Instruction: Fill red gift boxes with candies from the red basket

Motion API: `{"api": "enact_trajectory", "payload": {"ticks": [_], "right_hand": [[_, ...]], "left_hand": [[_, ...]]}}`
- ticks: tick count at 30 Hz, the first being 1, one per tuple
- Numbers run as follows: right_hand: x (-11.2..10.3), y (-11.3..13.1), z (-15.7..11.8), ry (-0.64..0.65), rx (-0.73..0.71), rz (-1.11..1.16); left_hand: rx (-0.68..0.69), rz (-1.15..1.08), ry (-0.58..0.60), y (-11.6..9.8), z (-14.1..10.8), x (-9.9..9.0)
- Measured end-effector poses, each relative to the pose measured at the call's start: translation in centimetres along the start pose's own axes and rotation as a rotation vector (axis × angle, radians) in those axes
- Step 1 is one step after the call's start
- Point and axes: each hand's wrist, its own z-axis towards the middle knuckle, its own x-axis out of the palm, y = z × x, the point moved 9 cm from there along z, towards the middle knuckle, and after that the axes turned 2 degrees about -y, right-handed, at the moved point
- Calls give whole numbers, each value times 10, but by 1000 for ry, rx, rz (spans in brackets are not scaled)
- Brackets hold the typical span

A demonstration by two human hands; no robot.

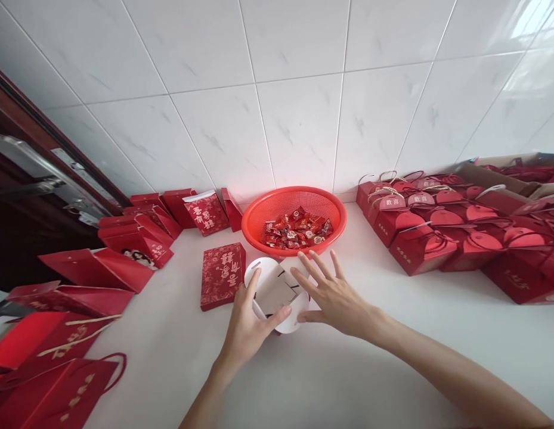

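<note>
An opened gift box (pixel 277 290) stands on the white counter, its white and grey inner side facing up and its rounded flaps spread outward. My left hand (pixel 251 325) grips the box's left and near side, index finger along the left flap and thumb at the near flap. At the right side of the box is my right hand (pixel 337 295), fingers spread apart, thumb by the near flap; contact with the flaps cannot be made out fully. Just behind, a red-orange plastic basket (pixel 254 229) holds many wrapped candies (pixel 299 229).
A flat red box (pixel 220 276) lies left of my hands. Red gift bags (pixel 138 241) line the left side near a dark door (pixel 17 226). Closed red gift boxes (pixel 420 247) stand in rows at right, with a cardboard carton (pixel 486 173) behind. A tiled wall (pixel 299 131) borders the counter.
</note>
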Motion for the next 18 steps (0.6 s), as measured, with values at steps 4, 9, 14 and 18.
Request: {"api": "enact_trajectory", "payload": {"ticks": [4, 9, 14, 18], "right_hand": [[0, -2, 1, 7, 4, 5], [-2, -1, 2, 22, 3, 11], [-3, 0, 3, 15, -14, 15], [-3, 1, 3, -10, -37, 0]], "left_hand": [[33, -9, 60, -2, 13, 3], [85, 38, 107, -8, 19, 4], [134, 196, 82, -19, 24, -17], [279, 265, -79, -47, 38, -58]]}}
